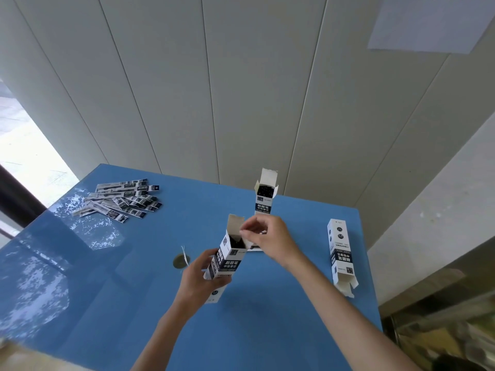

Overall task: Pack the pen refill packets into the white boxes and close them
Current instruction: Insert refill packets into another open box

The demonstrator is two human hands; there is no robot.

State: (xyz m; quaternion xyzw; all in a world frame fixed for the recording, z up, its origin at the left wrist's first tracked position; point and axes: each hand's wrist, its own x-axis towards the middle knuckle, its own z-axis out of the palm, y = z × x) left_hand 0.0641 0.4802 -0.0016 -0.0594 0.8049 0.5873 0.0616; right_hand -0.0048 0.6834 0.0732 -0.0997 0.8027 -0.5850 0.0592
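Upright, white box (224, 259) gripped, flap pinched

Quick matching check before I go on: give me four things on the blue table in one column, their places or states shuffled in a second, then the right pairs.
Things:
1. pile of refill packets
2. held box
3. standing box
4. lying box

Places or states:
A. upright at the far edge of the table, top flaps open
B. flat on the table's right side, near end open
C. spread loose at the far left corner
D. gripped by the left hand, right hand pinching at its open top

Pairs: 1-C, 2-D, 3-A, 4-B
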